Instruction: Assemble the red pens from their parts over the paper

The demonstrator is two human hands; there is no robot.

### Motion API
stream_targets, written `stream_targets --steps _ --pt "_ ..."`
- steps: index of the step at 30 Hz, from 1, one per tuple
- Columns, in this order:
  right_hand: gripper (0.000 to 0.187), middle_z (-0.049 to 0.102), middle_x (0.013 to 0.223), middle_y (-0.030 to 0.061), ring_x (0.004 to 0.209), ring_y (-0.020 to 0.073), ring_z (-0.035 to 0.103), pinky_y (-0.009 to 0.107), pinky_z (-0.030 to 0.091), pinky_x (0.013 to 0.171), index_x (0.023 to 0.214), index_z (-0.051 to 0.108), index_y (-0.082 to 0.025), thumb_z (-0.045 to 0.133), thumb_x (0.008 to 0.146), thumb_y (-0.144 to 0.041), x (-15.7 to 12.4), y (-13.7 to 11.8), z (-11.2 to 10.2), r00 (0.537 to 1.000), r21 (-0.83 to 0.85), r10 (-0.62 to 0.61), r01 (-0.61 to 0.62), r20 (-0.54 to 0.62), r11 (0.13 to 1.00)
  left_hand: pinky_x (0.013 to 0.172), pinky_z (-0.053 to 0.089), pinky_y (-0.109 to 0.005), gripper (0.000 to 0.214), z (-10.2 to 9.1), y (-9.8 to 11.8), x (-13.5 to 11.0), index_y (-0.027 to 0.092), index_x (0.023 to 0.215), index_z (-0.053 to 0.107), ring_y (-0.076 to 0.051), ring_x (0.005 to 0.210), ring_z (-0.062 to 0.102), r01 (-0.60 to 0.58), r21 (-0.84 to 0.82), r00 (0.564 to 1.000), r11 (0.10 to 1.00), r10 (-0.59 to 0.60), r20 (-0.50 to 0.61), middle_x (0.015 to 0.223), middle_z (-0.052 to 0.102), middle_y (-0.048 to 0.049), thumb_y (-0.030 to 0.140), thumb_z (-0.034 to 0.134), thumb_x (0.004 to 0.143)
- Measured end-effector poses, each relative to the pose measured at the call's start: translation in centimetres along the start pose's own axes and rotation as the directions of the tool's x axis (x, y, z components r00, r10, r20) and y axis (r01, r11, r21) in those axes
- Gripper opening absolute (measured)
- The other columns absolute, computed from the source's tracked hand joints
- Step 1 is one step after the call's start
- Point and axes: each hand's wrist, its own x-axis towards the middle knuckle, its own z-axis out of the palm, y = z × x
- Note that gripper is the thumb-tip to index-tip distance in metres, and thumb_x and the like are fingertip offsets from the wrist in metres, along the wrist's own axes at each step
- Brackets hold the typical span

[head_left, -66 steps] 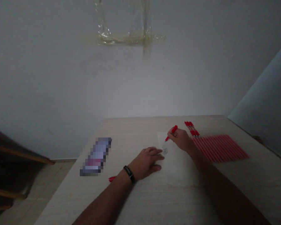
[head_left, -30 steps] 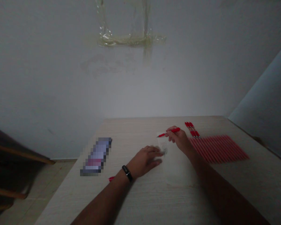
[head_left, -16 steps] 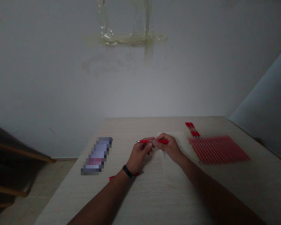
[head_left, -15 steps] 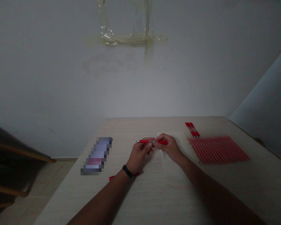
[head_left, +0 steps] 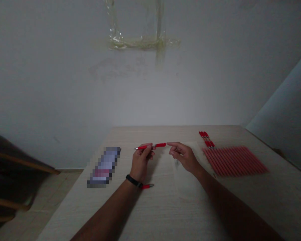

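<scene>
Held between the fingers of my left hand (head_left: 140, 159) is a red pen (head_left: 161, 145), lying nearly level with its silver tip to the left. My right hand (head_left: 182, 154) is just off the pen's right end, index finger stretched toward it, holding nothing that I can see. Under my left wrist, which wears a black band (head_left: 133, 180), a second red pen (head_left: 147, 186) lies on the table, partly hidden by the forearm. A pale, see-through sheet or bag (head_left: 188, 184) lies beneath my right hand.
Right of my hands, many red pencil-like sticks (head_left: 235, 160) lie side by side in a row. Behind them are several red pens (head_left: 207, 140). A blurred-out flat device (head_left: 104, 165) lies at the left on the pale wooden table (head_left: 153, 217). A wall (head_left: 203, 93) borders the back.
My left hand has moved left with the pen. My right hand has let go of the pen's right end, its index finger now extended. More of the pen shows.
</scene>
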Motion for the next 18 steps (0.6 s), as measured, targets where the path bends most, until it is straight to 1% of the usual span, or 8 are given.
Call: stream_targets --steps 4,9,14,18 --pt "0.041 0.067 0.082 0.0023 0.065 0.012 0.054 0.025 0.044 0.059 0.128 0.068 -0.02 0.064 0.09 -0.035 0.02 0.23 0.07 0.999 0.068 0.028 -0.03 0.03 0.997 0.057 0.042 -0.022 0.035 0.0 -0.21 0.09 0.012 0.1 0.071 -0.01 0.064 0.058 -0.001 0.003 1.0 1.0 0.001 0.011 0.085 0.071 -0.0048 0.035 0.08 0.076" --pt "0.035 0.071 0.084 0.0037 0.063 0.0121 0.055 0.025 0.046 0.058 0.124 0.072 -0.022 0.059 0.094 -0.036 0.22 0.08 -0.48 1.0 0.043 0.026 -0.026 0.007 0.999 0.057 0.042 -0.022 0.034 -0.24 -0.21 0.28 0.012 0.099 0.07 -0.01 0.065 0.058 -0.014 0.008 1.0 1.0 0.014 0.011 0.085 0.071 -0.0047 0.036 0.079 0.076" --pt "0.032 0.071 0.083 0.0034 0.061 0.0118 0.055 0.024 0.045 0.057 0.119 0.075 -0.023 0.063 0.092 -0.036 0.26 -0.07 -0.59 0.999 0.047 0.023 -0.024 0.029 0.999 0.059 0.043 -0.023 0.036 -0.31 -0.22 0.19 0.012 0.101 0.071 -0.011 0.066 0.059 -0.001 0.048 1.0 0.999 0.0 0.018 0.087 0.072 -0.0054 0.037 0.079 0.076" --pt "0.03 0.071 0.083 0.003 0.061 0.0113 0.055 0.024 0.044 0.056 0.117 0.075 -0.024 0.062 0.093 -0.035 0.33 -0.05 -0.67 0.999 0.062 0.042 -0.043 0.017 0.997 0.059 0.043 -0.023 0.035 -0.24 -0.14 0.09 0.012 0.103 0.071 -0.011 0.067 0.058 -0.011 0.058 1.0 0.998 0.009 0.029 0.089 0.072 -0.0066 0.036 0.078 0.078"
